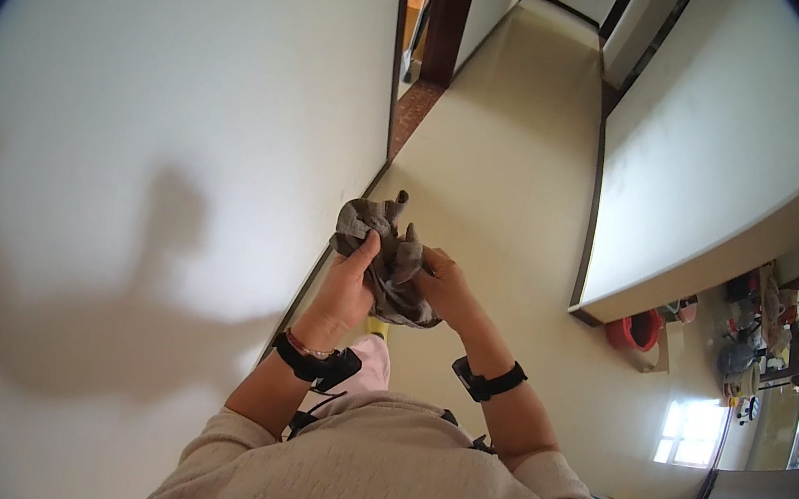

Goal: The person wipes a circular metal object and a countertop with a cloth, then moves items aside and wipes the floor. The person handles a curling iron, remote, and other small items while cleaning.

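Note:
Held out in front of my body is a crumpled grey-brown cloth (400,295), with lighter patches and twisted ends sticking up. My left hand (348,288) is closed on its left side, the thumb lying on top of the fabric. On the other side, my right hand (445,284) pinches a bunched part of the same cloth; some of its fingers are hidden. Folds conceal the cloth's full shape. Both forearms wear black straps, the left one with a dark box (335,370) attached.
A white wall (193,51) runs close along my left, up to a dark-framed doorway (447,19). The pale floor (504,142) stretches ahead as a corridor. To the right are a low white wall (727,141), a red bucket (633,329) and cluttered household items.

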{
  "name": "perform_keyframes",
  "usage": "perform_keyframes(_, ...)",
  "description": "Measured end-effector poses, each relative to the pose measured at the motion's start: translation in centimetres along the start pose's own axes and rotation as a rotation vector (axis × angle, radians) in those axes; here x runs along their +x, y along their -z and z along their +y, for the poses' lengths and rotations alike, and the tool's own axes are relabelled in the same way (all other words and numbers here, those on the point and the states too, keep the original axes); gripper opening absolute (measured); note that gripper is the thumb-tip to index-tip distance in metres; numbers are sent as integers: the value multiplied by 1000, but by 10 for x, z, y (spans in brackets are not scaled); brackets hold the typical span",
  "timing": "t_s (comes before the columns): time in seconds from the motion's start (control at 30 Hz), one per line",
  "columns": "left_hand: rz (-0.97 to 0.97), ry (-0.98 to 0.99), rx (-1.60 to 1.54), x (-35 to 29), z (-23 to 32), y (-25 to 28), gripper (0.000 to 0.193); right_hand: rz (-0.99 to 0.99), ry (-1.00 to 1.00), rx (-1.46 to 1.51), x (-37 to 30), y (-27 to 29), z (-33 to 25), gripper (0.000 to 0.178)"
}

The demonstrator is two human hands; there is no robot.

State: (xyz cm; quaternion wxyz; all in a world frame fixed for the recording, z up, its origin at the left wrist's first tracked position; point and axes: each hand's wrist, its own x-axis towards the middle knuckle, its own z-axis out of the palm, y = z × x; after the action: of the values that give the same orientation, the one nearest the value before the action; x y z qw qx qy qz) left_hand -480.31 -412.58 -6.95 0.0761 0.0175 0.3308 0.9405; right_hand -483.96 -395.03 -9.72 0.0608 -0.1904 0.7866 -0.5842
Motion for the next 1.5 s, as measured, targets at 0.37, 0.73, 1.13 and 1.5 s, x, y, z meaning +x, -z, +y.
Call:
perform_keyframes(0.37, -122, 231, -536, 425, 18, 17, 53, 710, -292, 960, 307, 220, 80, 36)
perform_keyframes(0.73, 5, 235, -350, 809, -7, 24, 46, 404, -302, 1088, 661, 415, 161, 33)
perform_keyframes(1.13, 335, 91, -476, 1010, 84, 25, 30, 154, 53, -21, 933, 406, 192, 82)
perform_keyframes(1.5, 290, 37, 48, 1230, 212, 61, 30, -376, -159, 299, 1189, 435, 192, 41)
